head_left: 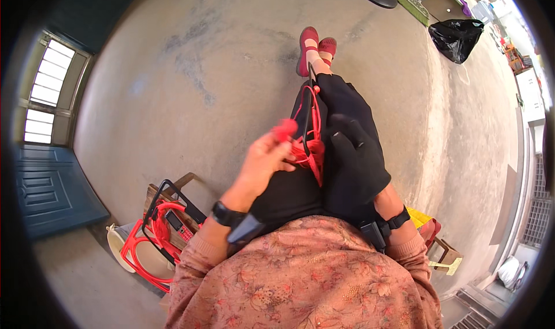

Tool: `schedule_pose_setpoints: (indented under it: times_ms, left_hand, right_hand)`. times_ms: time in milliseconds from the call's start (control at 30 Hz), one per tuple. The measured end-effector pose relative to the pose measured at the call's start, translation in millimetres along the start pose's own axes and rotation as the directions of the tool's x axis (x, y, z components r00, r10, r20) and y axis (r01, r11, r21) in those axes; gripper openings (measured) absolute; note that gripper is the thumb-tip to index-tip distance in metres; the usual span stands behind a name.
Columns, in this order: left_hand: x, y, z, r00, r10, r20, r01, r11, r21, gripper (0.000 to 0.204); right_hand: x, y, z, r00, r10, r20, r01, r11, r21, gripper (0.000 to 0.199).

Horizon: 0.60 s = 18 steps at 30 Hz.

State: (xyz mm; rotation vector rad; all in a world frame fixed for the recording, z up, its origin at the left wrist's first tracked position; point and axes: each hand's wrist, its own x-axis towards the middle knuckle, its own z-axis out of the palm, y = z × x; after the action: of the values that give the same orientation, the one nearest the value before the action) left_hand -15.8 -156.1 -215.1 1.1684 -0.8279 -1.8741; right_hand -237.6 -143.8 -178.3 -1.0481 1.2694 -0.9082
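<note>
The head view shows the bare left hand point(263, 160) above the thigh, its fingers closed on a blurred red piece point(283, 130). Just beside it, a black frame point(307, 106) wound with red cord point(313, 150) lies over the lap, between the legs. The right hand point(359, 162), in a black glove, is near the frame's other side; whether it grips anything, I cannot tell. More red cord point(134, 249) hangs at the lower left, near a phone point(180, 226).
</note>
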Motion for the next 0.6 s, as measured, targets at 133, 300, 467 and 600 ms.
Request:
schedule_pose_setpoints:
  times_ms: [133,300,467,600]
  left_hand:
    - [-44,57,-20,0.999,0.019,0.044,0.0,0.917,-0.4,0.025]
    - [-114,125,-16,0.803,0.482,0.35,-0.124,0.711,-0.693,0.029]
    - [-123,152,-43,0.758,0.642,0.114,-0.526,0.706,-0.475,0.03]
    - [-73,77,-82,0.877,0.449,-0.171,-0.462,0.886,-0.041,0.028]
  right_hand:
    - [0,-38,3,0.826,-0.564,0.005,0.452,0.656,-0.604,0.06]
    - [10,-43,34,0.604,-0.69,0.397,0.684,0.194,-0.703,0.058]
    - [-27,-37,8,0.65,-0.435,0.623,0.686,0.689,-0.234,0.02]
    - [-57,-32,-10,0.834,0.016,0.551,0.015,0.999,-0.052,0.011]
